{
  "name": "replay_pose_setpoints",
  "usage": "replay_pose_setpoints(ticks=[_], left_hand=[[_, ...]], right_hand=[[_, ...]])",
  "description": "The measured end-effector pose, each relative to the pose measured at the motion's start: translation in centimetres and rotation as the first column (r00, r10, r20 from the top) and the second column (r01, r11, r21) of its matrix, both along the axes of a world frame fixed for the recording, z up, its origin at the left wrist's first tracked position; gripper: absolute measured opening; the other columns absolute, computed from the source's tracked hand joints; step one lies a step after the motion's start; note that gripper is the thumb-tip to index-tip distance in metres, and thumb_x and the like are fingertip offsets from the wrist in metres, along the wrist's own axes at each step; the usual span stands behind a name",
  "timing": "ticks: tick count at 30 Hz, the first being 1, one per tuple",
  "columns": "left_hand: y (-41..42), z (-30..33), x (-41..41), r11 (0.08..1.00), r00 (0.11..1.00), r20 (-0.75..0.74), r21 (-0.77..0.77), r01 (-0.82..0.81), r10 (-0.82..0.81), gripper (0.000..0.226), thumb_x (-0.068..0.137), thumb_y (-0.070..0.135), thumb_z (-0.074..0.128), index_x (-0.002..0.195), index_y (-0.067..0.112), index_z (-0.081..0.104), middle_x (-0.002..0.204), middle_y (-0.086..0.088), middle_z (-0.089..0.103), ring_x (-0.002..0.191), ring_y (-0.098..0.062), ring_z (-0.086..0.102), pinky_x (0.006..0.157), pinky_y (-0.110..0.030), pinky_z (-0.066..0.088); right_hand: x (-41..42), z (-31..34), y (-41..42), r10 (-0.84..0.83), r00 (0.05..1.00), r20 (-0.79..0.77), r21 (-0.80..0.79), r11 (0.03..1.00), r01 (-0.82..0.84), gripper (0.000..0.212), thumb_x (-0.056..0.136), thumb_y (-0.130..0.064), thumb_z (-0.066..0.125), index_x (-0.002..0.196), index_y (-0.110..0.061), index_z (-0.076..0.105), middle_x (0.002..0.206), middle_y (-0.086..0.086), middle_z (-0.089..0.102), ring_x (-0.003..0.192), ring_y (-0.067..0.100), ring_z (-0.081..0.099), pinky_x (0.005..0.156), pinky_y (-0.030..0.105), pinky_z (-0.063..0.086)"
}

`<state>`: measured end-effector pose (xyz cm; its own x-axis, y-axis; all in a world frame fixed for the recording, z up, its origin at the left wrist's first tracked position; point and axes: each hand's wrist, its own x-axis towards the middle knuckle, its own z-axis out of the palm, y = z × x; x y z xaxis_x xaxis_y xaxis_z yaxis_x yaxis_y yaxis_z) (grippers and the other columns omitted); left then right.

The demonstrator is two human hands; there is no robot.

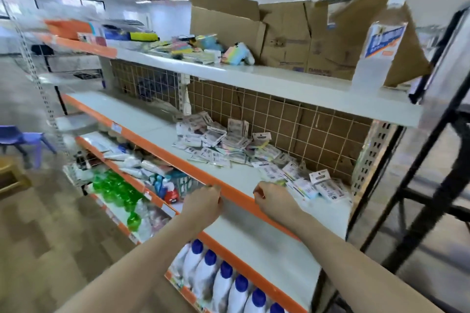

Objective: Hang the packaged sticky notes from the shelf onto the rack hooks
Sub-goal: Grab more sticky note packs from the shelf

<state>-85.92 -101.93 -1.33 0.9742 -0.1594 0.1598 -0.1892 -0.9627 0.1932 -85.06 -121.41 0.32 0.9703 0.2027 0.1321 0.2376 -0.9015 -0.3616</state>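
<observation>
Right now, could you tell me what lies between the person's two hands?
Only the shelf's orange front edge and bare white shelf surface lie between the left hand and right hand in the head view.

I can read nothing here for certain. The bottle (379, 40) on my top shelf carries a blue label with white lettering, too blurred to make out. The sticky-note packets (223, 143) show printed cards and barcodes, all too small. The cardboard box (287, 40) bears faint blue print, also illegible.
</observation>
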Motion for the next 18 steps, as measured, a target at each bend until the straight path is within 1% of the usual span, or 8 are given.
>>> replay_pose_setpoints(ticks=[2, 4, 6, 8, 9, 14, 17, 18], left_hand=[[2.1, 0.2, 2.2, 1.0, 1.0, -0.022, 0.009, 0.014, -0.014, 0.02, 0.094, 0.02, 0.036, 0.105, 0.013, 0.051, 0.103, -0.006, 0.061, 0.094, -0.026, 0.06, 0.069, -0.036, 0.047], [3.2, 0.3, 4.1, 1.0, 0.998, -0.058, -0.012, 0.028, -0.028, 0.022, 0.095, 0.018, 0.036, 0.109, 0.013, 0.051, 0.107, -0.006, 0.059, 0.096, -0.026, 0.059, 0.068, -0.036, 0.046], [4.0, 0.3, 6.3, 0.999, 0.994, -0.104, -0.017, 0.031, -0.032, 0.026, 0.095, 0.018, 0.038, 0.118, 0.013, 0.05, 0.114, -0.007, 0.056, 0.102, -0.027, 0.057, 0.072, -0.037, 0.048], [4.4, -0.1, 8.7, 0.999, 0.99, -0.134, 0.01, 0.035, -0.033, 0.029, 0.095, 0.018, 0.038, 0.122, 0.012, 0.047, 0.118, -0.009, 0.053, 0.107, -0.029, 0.054, 0.077, -0.04, 0.048], [4.5, -0.2, 9.8, 0.999, 0.989, -0.146, 0.016, 0.038, -0.035, 0.03, 0.096, 0.017, 0.037, 0.124, 0.011, 0.047, 0.12, -0.01, 0.052, 0.108, -0.03, 0.053, 0.077, -0.04, 0.047], [4.7, -1.2, 16.9, 0.999, 0.983, -0.183, 0.033, 0.016, -0.01, 0.033, 0.096, 0.017, 0.039, 0.128, 0.011, 0.043, 0.126, -0.011, 0.049, 0.116, -0.03, 0.047, 0.081, -0.041, 0.043], [4.9, -1.5, 21.0, 0.999, 0.979, -0.206, 0.032, 0.004, 0.003, 0.035, 0.096, 0.016, 0.038, 0.13, 0.01, 0.041, 0.129, -0.012, 0.047, 0.118, -0.031, 0.046, 0.089, -0.044, 0.043], [5.1, -1.6, 22.2, 1.0, 0.978, -0.209, 0.029, 0.004, 0.002, 0.037, 0.096, 0.016, 0.038, 0.133, 0.009, 0.039, 0.131, -0.013, 0.046, 0.12, -0.032, 0.045, 0.092, -0.045, 0.043]], right_hand=[[2.3, -0.4, 2.0, -0.018, 1.0, -0.007, 0.001, 1.0, 0.018, 0.024, 0.094, -0.019, 0.042, 0.102, -0.011, 0.063, 0.106, 0.007, 0.066, 0.094, 0.024, 0.06, 0.077, 0.034, 0.05], [4.1, -0.9, 3.4, -0.033, 0.999, -0.011, -0.009, 0.999, 0.033, 0.024, 0.094, -0.02, 0.043, 0.104, -0.011, 0.062, 0.108, 0.007, 0.065, 0.097, 0.024, 0.06, 0.077, 0.033, 0.048], [6.3, -1.7, 4.6, -0.043, 0.999, -0.03, -0.019, 0.999, 0.042, 0.024, 0.095, -0.02, 0.043, 0.107, -0.011, 0.061, 0.111, 0.007, 0.064, 0.101, 0.024, 0.058, 0.08, 0.033, 0.046], [8.8, -2.3, 5.6, -0.052, 0.998, -0.042, -0.023, 0.998, 0.051, 0.024, 0.095, -0.02, 0.042, 0.109, -0.011, 0.06, 0.114, 0.007, 0.062, 0.104, 0.024, 0.056, 0.084, 0.034, 0.047], [9.9, -2.4, 5.9, -0.061, 0.997, -0.046, -0.024, 0.998, 0.06, 0.024, 0.096, -0.019, 0.042, 0.109, -0.011, 0.06, 0.114, 0.007, 0.061, 0.104, 0.025, 0.056, 0.084, 0.034, 0.047], [16.9, -3.4, 6.8, -0.073, 0.997, -0.034, -0.076, 0.995, 0.07, 0.026, 0.098, -0.021, 0.038, 0.112, -0.007, 0.056, 0.113, 0.011, 0.06, 0.101, 0.028, 0.056, 0.081, 0.038, 0.049], [21.2, -3.9, 7.5, -0.088, 0.995, -0.043, -0.083, 0.993, 0.085, 0.026, 0.098, -0.022, 0.038, 0.115, -0.008, 0.053, 0.116, 0.012, 0.058, 0.104, 0.031, 0.055, 0.076, 0.035, 0.045], [22.4, -4.2, 7.7, -0.093, 0.994, -0.05, -0.09, 0.992, 0.088, 0.027, 0.098, -0.023, 0.039, 0.117, -0.009, 0.052, 0.118, 0.012, 0.058, 0.105, 0.031, 0.055, 0.077, 0.035, 0.045]])
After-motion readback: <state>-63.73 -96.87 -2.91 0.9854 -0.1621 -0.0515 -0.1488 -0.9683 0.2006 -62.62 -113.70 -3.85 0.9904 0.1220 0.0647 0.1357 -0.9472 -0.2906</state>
